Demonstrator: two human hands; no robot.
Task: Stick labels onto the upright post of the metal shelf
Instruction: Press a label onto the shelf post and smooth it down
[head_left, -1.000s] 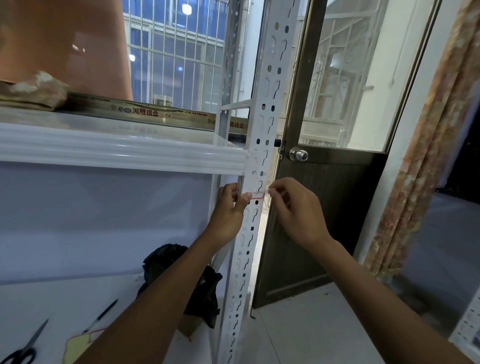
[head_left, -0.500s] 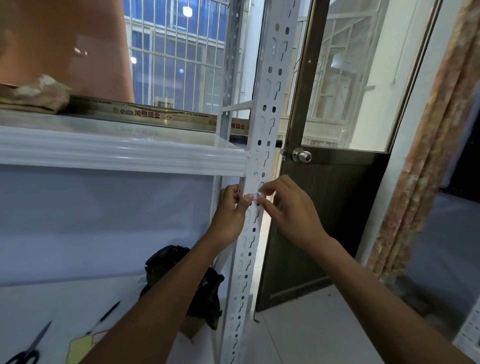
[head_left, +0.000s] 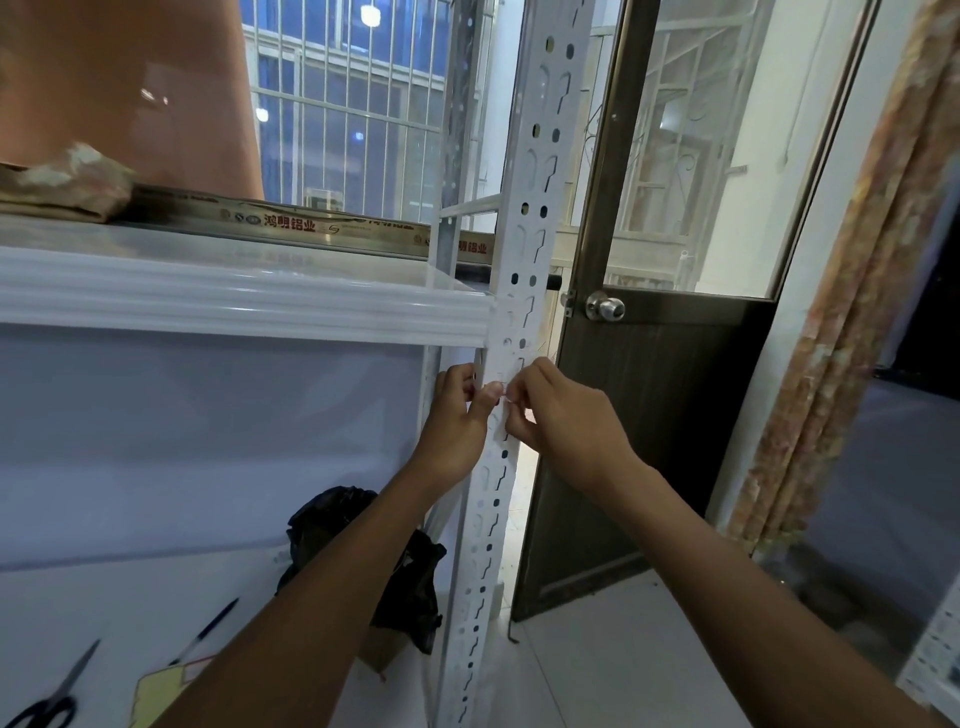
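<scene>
The white perforated metal post (head_left: 524, 249) stands upright at the front right corner of the white metal shelf (head_left: 234, 306). Just below the upper board's front edge, the left hand (head_left: 457, 421) grips the post, with fingers curled behind its left edge and the thumb pressed on its front face. The right hand (head_left: 566, 421) pinches the small red-edged label (head_left: 502, 397) between thumb and forefinger, against the post at the left thumb's tip; the label is mostly hidden. Near the lower board's front left corner lie black-handled scissors (head_left: 57, 696) and a dark pen (head_left: 208, 630). A crumpled black plastic bag (head_left: 327, 514) sits near the post.
</scene>
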